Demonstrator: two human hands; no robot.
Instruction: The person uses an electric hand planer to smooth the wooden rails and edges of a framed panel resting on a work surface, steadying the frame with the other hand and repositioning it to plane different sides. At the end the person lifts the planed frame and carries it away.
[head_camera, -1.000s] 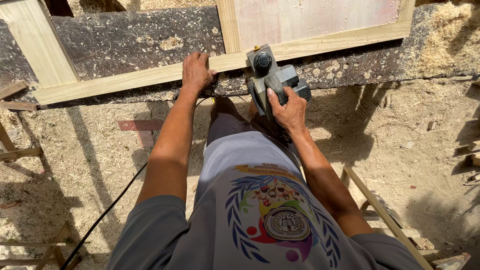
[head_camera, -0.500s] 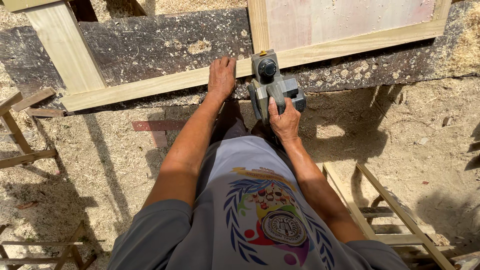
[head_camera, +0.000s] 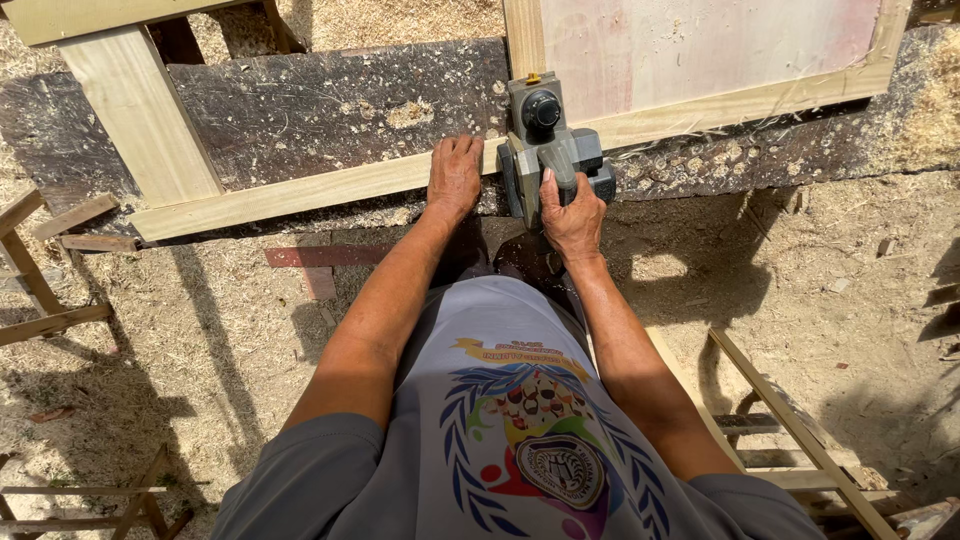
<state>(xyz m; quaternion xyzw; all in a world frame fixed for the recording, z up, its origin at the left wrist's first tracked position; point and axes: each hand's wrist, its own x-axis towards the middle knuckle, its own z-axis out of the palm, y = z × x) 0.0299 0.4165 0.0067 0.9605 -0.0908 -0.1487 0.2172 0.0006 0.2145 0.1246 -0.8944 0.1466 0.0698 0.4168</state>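
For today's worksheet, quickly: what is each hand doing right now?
Left hand: open, pressed flat on the pale wooden rail.
Right hand: closed around the handle of the grey electric planer.

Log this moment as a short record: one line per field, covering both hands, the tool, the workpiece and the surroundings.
Left hand: pressed flat on the pale wooden rail, open, holding nothing.
Right hand: wrapped around the handle of the planer.
Planer: grey, black knob on top, sitting on the rail beside the left hand.
Workpiece: wooden frame with a pale panel, lying on a dark bench.
Ground: sawdust, with other wooden frames lying about.
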